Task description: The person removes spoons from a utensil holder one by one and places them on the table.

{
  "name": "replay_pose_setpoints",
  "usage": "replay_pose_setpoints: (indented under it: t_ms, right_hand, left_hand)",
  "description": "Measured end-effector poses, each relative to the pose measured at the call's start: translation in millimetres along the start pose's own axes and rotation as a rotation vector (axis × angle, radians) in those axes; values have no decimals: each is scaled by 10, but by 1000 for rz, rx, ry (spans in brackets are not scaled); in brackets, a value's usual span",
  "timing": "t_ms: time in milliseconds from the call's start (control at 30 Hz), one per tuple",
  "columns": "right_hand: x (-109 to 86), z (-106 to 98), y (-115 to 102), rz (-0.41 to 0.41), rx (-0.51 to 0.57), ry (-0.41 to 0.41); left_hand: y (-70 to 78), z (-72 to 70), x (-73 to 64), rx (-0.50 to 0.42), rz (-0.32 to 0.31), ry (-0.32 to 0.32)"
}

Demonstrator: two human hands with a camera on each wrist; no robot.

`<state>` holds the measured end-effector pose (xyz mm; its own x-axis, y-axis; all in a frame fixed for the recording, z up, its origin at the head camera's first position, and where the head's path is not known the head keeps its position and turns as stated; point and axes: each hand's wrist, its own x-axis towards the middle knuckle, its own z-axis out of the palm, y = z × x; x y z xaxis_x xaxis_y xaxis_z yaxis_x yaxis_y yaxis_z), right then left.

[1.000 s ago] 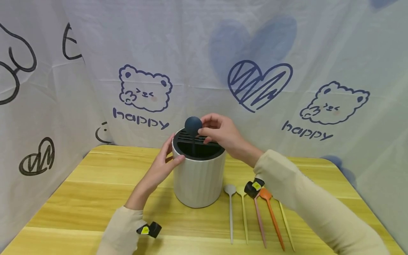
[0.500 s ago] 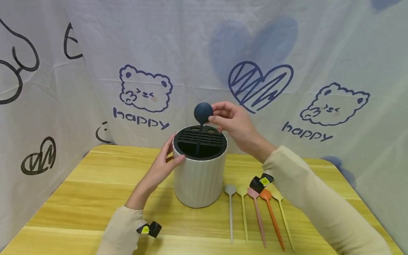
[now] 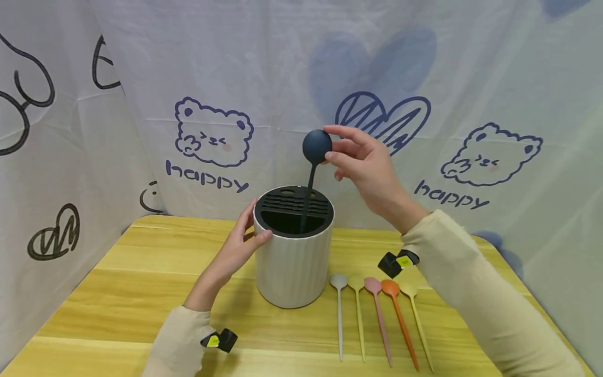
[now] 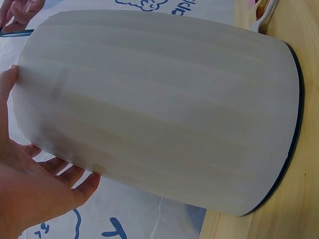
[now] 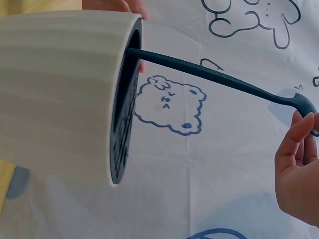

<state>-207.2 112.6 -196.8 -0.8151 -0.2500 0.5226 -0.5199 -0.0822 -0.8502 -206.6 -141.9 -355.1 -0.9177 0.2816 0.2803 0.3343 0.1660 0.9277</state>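
My right hand [image 3: 369,170] pinches the bowl of a dark blue spoon [image 3: 317,146] between thumb and fingers, above a white ribbed utensil holder [image 3: 292,272]. The spoon's thin handle slants down into the wide front opening of the holder's black slotted lid [image 3: 301,206], its lower end hidden inside. In the right wrist view much of the handle [image 5: 204,73] shows outside the rim. My left hand [image 3: 237,246] holds the holder's left side near the top, thumb in front and fingers [image 4: 75,177] round the side in the left wrist view. The holder stands upright.
Right of the holder several spoons lie in a row on the wooden table [image 3: 155,293]: grey [image 3: 338,283], yellow [image 3: 356,284], pink [image 3: 372,286], orange [image 3: 390,288] and another yellow one [image 3: 408,290]. A printed white cloth [image 3: 282,78] hangs behind the table.
My right hand has lifted the dark blue spoon up and to the right, so more of its handle shows above the lid. My left hand has stayed on the holder.
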Motion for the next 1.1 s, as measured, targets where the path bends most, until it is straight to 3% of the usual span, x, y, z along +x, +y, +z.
replay_pose_setpoints:
  t_ms: [367,600,1100]
  right_hand:
    - [17,-116,-156,-24,-11,42]
    - [-31,-162,-193,48,-15,32]
    - [-191,-271,-29,183,3,13]
  left_hand:
    - [-29,0,14,-6,11,5]
    - [-30,-5,11,-13,10,8]
    - [-14,0,17,-8,15,3]
